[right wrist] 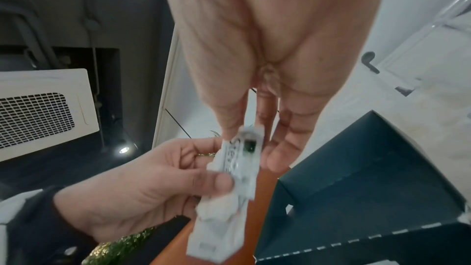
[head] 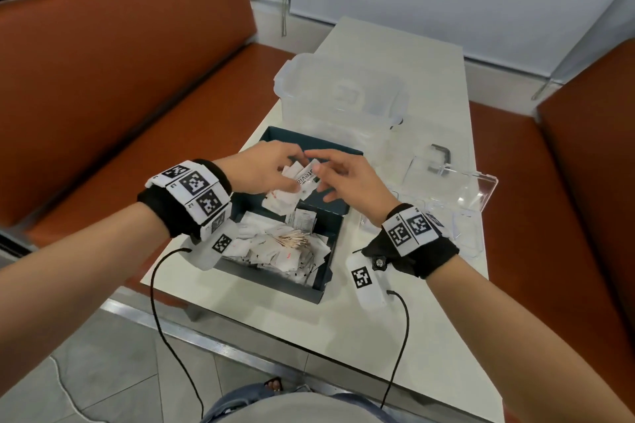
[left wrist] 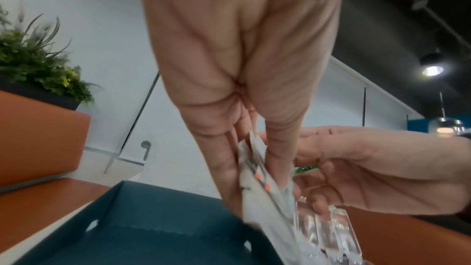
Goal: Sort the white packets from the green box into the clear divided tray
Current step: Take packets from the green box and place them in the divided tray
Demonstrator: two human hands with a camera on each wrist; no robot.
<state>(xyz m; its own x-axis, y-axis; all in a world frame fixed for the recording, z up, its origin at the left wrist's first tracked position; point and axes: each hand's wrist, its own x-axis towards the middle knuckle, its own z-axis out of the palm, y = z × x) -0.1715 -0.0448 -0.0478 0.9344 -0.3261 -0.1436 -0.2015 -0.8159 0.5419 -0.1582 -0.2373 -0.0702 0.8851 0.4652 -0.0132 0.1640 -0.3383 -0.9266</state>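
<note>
At frame centre, the left hand (head: 266, 168) grasps a fanned bunch of white packets (head: 292, 187) above the green box (head: 330, 271). The right hand (head: 347, 182) pinches 1 printed packet (right wrist: 246, 148) from it. The clear divided tray (head: 470, 203) sits at right.

— A café or restaurant booth?
— Looks so: orange padded leather bench seats (head: 113, 79) flank a narrow white table (head: 395, 55), a leafy green planter (left wrist: 38, 63) tops one backrest, and a round ceiling spotlight (left wrist: 432, 70) glows overhead.
</note>
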